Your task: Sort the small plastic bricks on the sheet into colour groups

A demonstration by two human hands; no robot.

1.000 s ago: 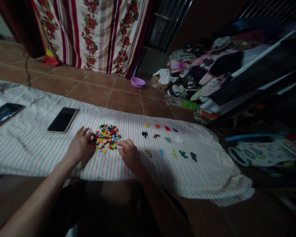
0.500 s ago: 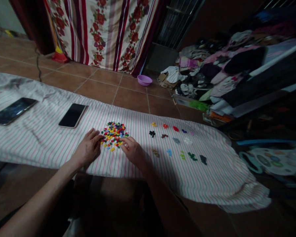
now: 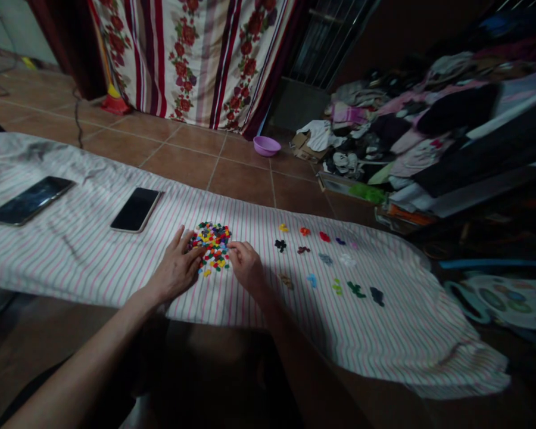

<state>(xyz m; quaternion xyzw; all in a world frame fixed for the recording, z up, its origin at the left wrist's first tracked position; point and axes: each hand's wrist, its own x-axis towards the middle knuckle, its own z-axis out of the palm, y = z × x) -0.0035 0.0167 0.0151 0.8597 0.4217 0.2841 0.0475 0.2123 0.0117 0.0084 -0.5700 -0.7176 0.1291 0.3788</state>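
Note:
A mixed heap of small coloured plastic pieces [image 3: 215, 237] lies on a striped cloth [image 3: 250, 310]. My left hand [image 3: 176, 268] rests at the heap's left side, fingers stretched out and apart over its edge. At the right edge, my right hand [image 3: 246, 265] has thumb and forefinger pinched together; whatever is between them is too small to make out. Right of that hand, little single-colour groups are laid out in rows, among them black pieces [image 3: 280, 245], red pieces [image 3: 324, 237], tan pieces [image 3: 286, 281], light blue pieces [image 3: 311, 280] and dark green pieces [image 3: 356, 289].
A phone [image 3: 136, 210] and a larger dark-screened tablet [image 3: 30, 201] lie on the cloth to the left. Beyond it, a purple basin [image 3: 267, 146] sits on the tiled floor near a floral curtain [image 3: 187, 59]. Clothes [image 3: 384, 125] are heaped at the right.
My left hand has moved onto the heap, its fingers further spread. My right hand has drawn slightly right, its fingertips now pinched at the edge. The whole view has shifted a little.

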